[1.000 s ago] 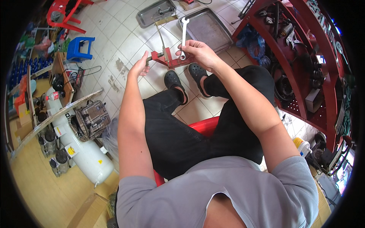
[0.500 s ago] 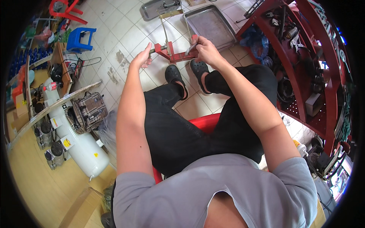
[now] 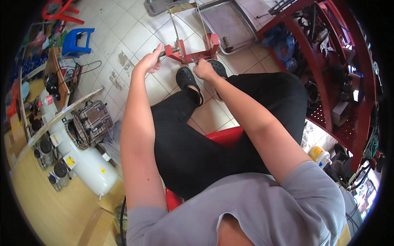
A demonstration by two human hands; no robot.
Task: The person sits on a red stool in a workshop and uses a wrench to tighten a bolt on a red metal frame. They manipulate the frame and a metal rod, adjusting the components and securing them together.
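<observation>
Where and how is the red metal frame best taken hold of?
Probably by its right upright, wrapped from above on the right: it rises from the crossbar as a post, clear of the left hand at the opposite end and the right hand beside the crossbar.

The right hand (image 3: pixel 204 69) covers most of a tool (image 3: pixel 193 61), perhaps a wrench, so only a scrap of metal shows. Whether the left hand (image 3: pixel 149 62) grips the handle (image 3: pixel 168 52) or merely touches it cannot be told. The right forearm hides part of the right shoe (image 3: pixel 217 67); the thighs hide much of the red seat (image 3: pixel 225 136). The top edge cuts off the small tray (image 3: pixel 157 7) and red chair (image 3: pixel 61 13). The screen (image 3: pixel 366 197) is blurred.
</observation>
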